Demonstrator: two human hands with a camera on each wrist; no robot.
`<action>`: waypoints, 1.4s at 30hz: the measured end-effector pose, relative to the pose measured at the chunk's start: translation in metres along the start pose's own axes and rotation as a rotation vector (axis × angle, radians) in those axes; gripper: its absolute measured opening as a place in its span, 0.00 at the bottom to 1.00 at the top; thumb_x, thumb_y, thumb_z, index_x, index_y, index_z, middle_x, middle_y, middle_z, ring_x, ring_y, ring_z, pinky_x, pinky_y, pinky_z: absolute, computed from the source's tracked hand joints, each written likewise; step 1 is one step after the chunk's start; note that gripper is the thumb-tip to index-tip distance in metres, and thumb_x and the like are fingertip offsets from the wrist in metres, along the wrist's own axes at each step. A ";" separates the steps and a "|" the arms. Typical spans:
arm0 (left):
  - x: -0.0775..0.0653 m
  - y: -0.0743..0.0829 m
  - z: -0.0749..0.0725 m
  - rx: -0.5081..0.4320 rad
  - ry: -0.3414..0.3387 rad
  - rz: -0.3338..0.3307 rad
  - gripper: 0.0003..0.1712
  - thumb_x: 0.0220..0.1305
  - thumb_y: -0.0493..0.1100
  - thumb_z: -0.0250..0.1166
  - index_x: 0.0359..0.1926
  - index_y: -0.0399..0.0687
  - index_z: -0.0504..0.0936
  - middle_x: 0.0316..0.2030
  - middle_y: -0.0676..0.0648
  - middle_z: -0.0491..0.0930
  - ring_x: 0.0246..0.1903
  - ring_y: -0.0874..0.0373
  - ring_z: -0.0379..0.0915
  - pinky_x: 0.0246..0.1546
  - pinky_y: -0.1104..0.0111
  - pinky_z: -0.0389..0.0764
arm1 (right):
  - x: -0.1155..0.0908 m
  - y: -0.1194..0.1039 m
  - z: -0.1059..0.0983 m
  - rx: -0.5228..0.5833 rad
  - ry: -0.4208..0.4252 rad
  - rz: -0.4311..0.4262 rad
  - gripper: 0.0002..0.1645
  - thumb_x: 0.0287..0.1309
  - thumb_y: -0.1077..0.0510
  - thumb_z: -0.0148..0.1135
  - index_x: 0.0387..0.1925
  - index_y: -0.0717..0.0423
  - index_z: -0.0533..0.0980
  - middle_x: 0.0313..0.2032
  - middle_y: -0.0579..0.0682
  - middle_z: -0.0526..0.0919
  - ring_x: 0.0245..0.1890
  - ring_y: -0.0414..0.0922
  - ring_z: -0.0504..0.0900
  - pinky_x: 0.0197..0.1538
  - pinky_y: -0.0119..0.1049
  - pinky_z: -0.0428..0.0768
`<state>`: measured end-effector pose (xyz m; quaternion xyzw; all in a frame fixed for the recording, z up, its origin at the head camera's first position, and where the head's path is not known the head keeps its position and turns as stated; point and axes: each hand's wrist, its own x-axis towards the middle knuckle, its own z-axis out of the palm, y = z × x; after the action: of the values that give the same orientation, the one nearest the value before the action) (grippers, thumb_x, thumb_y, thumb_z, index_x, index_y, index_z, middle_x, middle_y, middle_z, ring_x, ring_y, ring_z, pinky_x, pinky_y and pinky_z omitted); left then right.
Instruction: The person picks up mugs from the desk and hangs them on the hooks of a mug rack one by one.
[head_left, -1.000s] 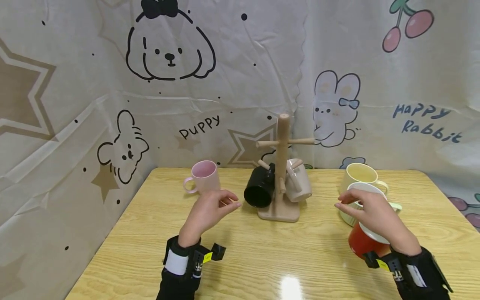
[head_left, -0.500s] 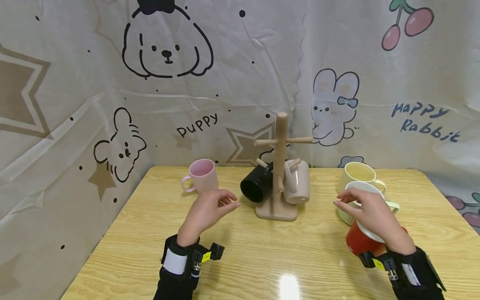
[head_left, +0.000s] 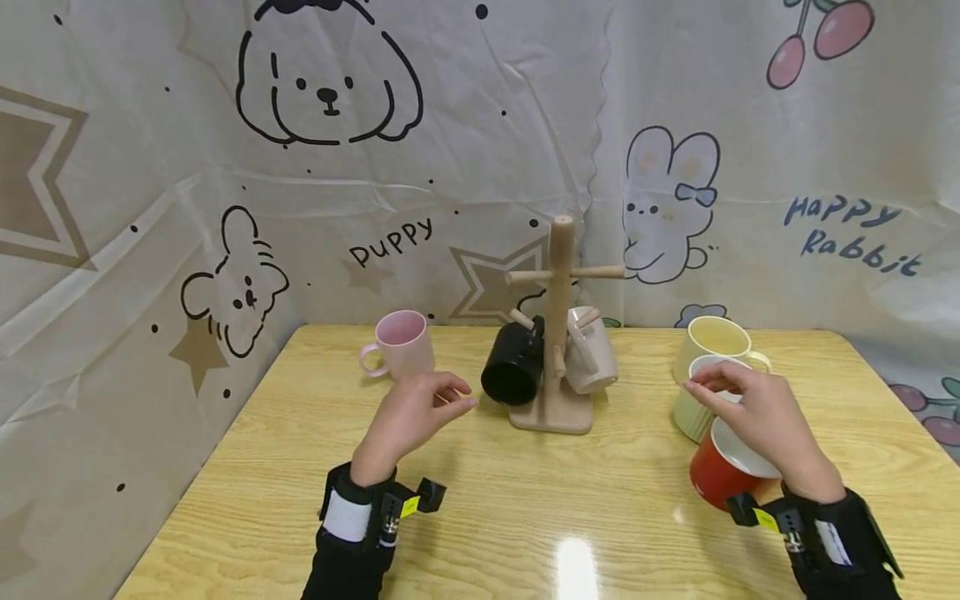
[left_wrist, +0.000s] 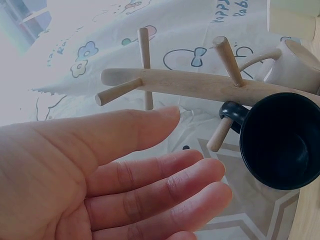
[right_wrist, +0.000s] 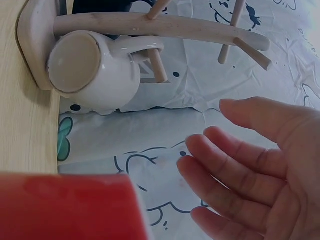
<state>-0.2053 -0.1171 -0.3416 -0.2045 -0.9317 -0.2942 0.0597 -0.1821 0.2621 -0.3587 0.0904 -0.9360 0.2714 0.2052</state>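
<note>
My left hand (head_left: 408,421) hovers with relaxed fingers near the pink mug (head_left: 405,346), holding nothing. My right hand (head_left: 761,412), also relaxed and holding nothing, is above the red mug (head_left: 723,471) and partly covers it and the pale green mug (head_left: 692,414). Behind these stands a yellow mug (head_left: 716,337). Between my hands is a wooden mug tree (head_left: 558,292). From its lower pegs hang a black mug (head_left: 512,367) on the left and a white mug (head_left: 596,358) on the right. In the left wrist view, the black mug's handle (left_wrist: 232,112) loops over a peg.
The upper pegs (head_left: 600,272) of the mug tree stick out sideways and carry nothing. Wood-grain table (head_left: 487,517) lies under everything. A printed cloth (head_left: 450,125) with cartoon animals hangs behind and at the left.
The head view has shifted slightly, moving the scene a little up and left. My right hand has moved slightly relative to the mugs; both hands keep much the same pose.
</note>
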 end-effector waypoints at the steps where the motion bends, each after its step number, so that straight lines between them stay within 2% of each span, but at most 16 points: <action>1: 0.000 0.000 0.000 0.002 -0.001 0.000 0.11 0.56 0.47 0.66 0.36 0.46 0.83 0.29 0.50 0.82 0.29 0.58 0.78 0.33 0.66 0.78 | 0.000 0.000 0.000 -0.002 -0.006 -0.001 0.09 0.52 0.54 0.65 0.31 0.56 0.79 0.28 0.52 0.85 0.34 0.55 0.81 0.39 0.53 0.77; 16: -0.001 0.001 -0.002 0.001 -0.001 -0.007 0.10 0.55 0.47 0.66 0.36 0.46 0.83 0.29 0.50 0.83 0.29 0.59 0.78 0.33 0.67 0.78 | -0.001 -0.001 0.004 -0.024 -0.087 -0.002 0.11 0.53 0.52 0.64 0.32 0.56 0.80 0.28 0.49 0.84 0.33 0.50 0.81 0.38 0.50 0.76; 19: -0.003 -0.002 -0.005 -0.010 0.019 -0.013 0.12 0.55 0.46 0.66 0.37 0.44 0.83 0.30 0.49 0.83 0.30 0.58 0.79 0.35 0.65 0.79 | -0.001 -0.001 0.003 -0.018 -0.108 0.006 0.12 0.54 0.51 0.64 0.33 0.56 0.80 0.29 0.50 0.84 0.34 0.51 0.81 0.40 0.51 0.76; 22: -0.004 -0.010 -0.012 -0.045 0.070 -0.035 0.14 0.55 0.45 0.66 0.40 0.41 0.82 0.33 0.46 0.83 0.33 0.55 0.80 0.38 0.63 0.80 | 0.000 -0.001 0.003 -0.019 -0.129 0.004 0.11 0.54 0.51 0.64 0.33 0.56 0.80 0.29 0.49 0.84 0.34 0.51 0.81 0.41 0.52 0.76; 25: -0.004 -0.025 -0.021 -0.086 0.129 -0.079 0.16 0.56 0.43 0.66 0.43 0.39 0.81 0.37 0.42 0.83 0.38 0.50 0.80 0.41 0.59 0.80 | 0.000 -0.001 0.004 -0.019 -0.146 -0.011 0.10 0.53 0.53 0.65 0.33 0.56 0.80 0.28 0.48 0.84 0.34 0.50 0.82 0.41 0.52 0.77; 28: -0.004 -0.051 -0.030 -0.122 0.163 -0.152 0.17 0.57 0.43 0.65 0.46 0.38 0.80 0.41 0.40 0.82 0.42 0.47 0.79 0.45 0.56 0.79 | 0.001 -0.001 0.005 -0.011 -0.159 -0.019 0.10 0.53 0.53 0.65 0.33 0.56 0.80 0.28 0.48 0.83 0.34 0.50 0.82 0.42 0.52 0.77; 31: -0.004 -0.079 -0.037 -0.164 0.200 -0.264 0.20 0.59 0.46 0.64 0.49 0.39 0.79 0.44 0.39 0.81 0.46 0.46 0.78 0.47 0.55 0.77 | 0.001 -0.001 0.004 -0.007 -0.174 -0.014 0.11 0.53 0.52 0.64 0.34 0.56 0.80 0.29 0.48 0.83 0.35 0.51 0.82 0.43 0.53 0.77; 35: -0.002 -0.106 -0.039 -0.275 0.329 -0.436 0.24 0.60 0.48 0.62 0.54 0.40 0.76 0.50 0.38 0.78 0.51 0.46 0.75 0.52 0.56 0.74 | 0.001 -0.001 0.004 -0.007 -0.187 -0.014 0.11 0.53 0.52 0.65 0.33 0.56 0.80 0.28 0.47 0.83 0.35 0.50 0.82 0.43 0.52 0.77; 37: -0.001 -0.118 -0.037 -0.325 0.379 -0.501 0.26 0.61 0.46 0.61 0.57 0.38 0.72 0.53 0.36 0.75 0.54 0.45 0.72 0.55 0.57 0.72 | 0.001 0.000 0.005 -0.005 -0.193 -0.017 0.11 0.53 0.53 0.65 0.33 0.56 0.79 0.28 0.47 0.83 0.35 0.49 0.81 0.43 0.51 0.76; 39: 0.002 -0.130 -0.035 -0.348 0.386 -0.548 0.29 0.61 0.45 0.61 0.61 0.36 0.68 0.58 0.35 0.70 0.57 0.42 0.68 0.57 0.55 0.69 | 0.001 0.000 0.007 -0.001 -0.201 -0.019 0.10 0.53 0.53 0.65 0.33 0.56 0.80 0.28 0.47 0.83 0.35 0.49 0.81 0.42 0.50 0.77; 42: 0.011 -0.149 -0.027 -0.348 0.326 -0.570 0.35 0.63 0.47 0.59 0.65 0.36 0.61 0.64 0.34 0.62 0.63 0.39 0.60 0.61 0.53 0.65 | 0.001 0.001 0.007 -0.006 -0.215 -0.014 0.10 0.53 0.53 0.65 0.34 0.56 0.80 0.28 0.46 0.83 0.34 0.47 0.81 0.41 0.47 0.77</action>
<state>-0.2774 -0.2394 -0.3944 0.1059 -0.8655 -0.4818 0.0873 -0.1854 0.2592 -0.3639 0.1247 -0.9528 0.2558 0.1058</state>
